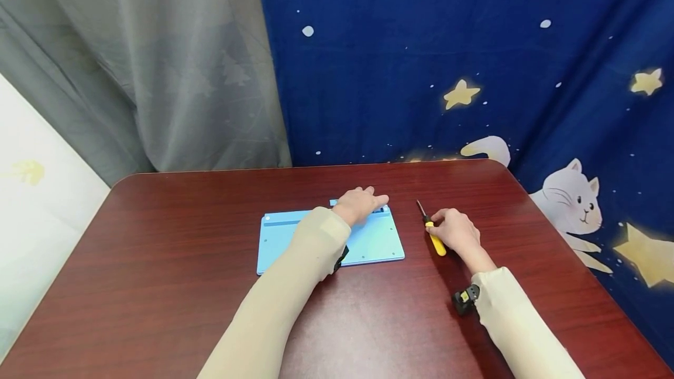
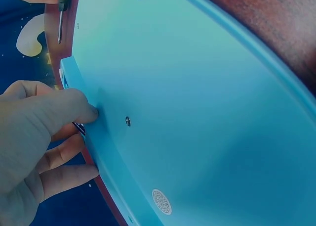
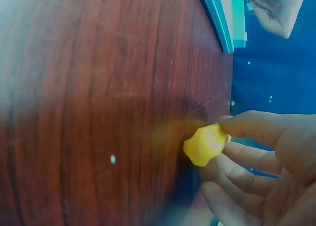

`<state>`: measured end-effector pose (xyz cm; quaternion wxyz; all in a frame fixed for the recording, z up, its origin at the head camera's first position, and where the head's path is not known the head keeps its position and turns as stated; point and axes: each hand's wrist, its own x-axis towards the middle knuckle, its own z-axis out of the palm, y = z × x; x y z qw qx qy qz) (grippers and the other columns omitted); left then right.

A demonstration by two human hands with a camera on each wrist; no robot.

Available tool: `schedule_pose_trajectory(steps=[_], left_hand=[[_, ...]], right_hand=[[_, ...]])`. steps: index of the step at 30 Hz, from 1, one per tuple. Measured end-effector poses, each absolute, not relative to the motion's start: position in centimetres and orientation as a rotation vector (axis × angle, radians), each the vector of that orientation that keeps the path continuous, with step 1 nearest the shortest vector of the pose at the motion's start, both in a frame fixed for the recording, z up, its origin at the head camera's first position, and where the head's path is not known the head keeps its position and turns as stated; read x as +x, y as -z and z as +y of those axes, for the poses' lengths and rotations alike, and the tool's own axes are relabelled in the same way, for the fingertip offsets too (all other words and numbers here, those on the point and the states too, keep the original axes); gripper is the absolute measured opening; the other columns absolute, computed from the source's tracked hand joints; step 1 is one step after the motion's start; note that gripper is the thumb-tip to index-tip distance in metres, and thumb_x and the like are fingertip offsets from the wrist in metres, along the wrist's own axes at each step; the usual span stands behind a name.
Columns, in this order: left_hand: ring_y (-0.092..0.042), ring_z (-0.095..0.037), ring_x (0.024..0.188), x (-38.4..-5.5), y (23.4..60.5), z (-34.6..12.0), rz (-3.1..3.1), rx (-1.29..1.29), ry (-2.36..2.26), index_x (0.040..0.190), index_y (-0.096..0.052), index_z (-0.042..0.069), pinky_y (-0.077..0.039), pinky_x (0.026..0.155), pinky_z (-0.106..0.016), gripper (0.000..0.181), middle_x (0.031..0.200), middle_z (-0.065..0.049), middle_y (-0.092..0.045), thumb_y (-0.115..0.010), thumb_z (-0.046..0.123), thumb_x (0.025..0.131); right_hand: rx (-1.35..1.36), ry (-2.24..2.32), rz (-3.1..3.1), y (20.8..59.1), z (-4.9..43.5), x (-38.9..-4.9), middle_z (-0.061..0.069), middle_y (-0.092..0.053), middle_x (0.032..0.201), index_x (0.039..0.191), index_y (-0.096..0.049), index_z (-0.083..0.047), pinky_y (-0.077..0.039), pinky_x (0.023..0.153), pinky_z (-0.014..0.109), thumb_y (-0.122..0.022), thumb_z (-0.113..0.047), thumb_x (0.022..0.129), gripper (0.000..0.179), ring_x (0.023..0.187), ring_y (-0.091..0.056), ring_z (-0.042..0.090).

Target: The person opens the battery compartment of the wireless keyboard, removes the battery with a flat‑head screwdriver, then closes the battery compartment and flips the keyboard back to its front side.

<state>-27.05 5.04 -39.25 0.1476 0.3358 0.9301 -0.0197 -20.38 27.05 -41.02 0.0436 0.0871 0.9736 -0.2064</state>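
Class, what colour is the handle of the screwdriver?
Yellow: the yellow-handled screwdriver under the right hand shows best in the head view.

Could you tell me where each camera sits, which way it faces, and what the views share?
Head: worn on the head, looking forward and down at the table; both sleeved forearms, the left hand on the blue panel, the right hand on the yellow-handled screwdriver.
Left wrist: by the left hand, facing across the panel; its fingers touch the far edge.
Right wrist: by the right hand, facing along the tabletop; fingers at the screwdriver handle.
Shared: the panel appears in all three views.
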Motion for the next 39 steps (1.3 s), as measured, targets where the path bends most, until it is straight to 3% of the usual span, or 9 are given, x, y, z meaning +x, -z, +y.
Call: schedule_pose_trajectory(steps=[7, 22, 39], left_hand=[[-0.029, -0.03, 0.131, -27.08, 39.27, 4.96, 2.679, 0.958, 0.048, 0.14, -0.031, 0.025, -0.031, 0.101, -0.042, 0.057, 0.147, -0.01, -0.027, -0.051, 0.001, 0.092], [-0.031, -0.03, 0.13, -26.88, 39.41, 5.01, 2.7, 0.97, 0.028, 0.135, -0.036, 0.024, -0.033, 0.1, -0.04, 0.051, 0.145, -0.011, -0.029, -0.049, -0.002, 0.092], [-0.028, -0.031, 0.131, -26.77, 39.21, 5.07, 2.695, 0.957, 0.027, 0.138, -0.034, 0.024, -0.032, 0.101, -0.04, 0.054, 0.147, -0.012, -0.027, -0.046, -0.002, 0.093]], right_hand=[[0.274, 0.65, 2.957, 40.98, 27.22, -20.11, 0.012, -0.064, 0.094, 0.107, -0.065, -0.005, -0.039, 0.065, 0.043, -0.069, -0.03, 0.081, 0.037, 0.078, -0.054, 0.027], [0.222, 0.672, 2.945, 41.16, 27.4, -20.16, 0.008, -0.064, 0.088, 0.108, -0.065, -0.005, -0.039, 0.066, 0.044, -0.068, -0.032, 0.081, 0.038, 0.078, -0.055, 0.025], [0.209, 0.678, 2.954, 40.92, 27.24, -20.21, 0.004, -0.062, 0.08, 0.108, -0.064, -0.005, -0.039, 0.061, 0.04, -0.068, -0.031, 0.081, 0.037, 0.07, -0.054, 0.02]])
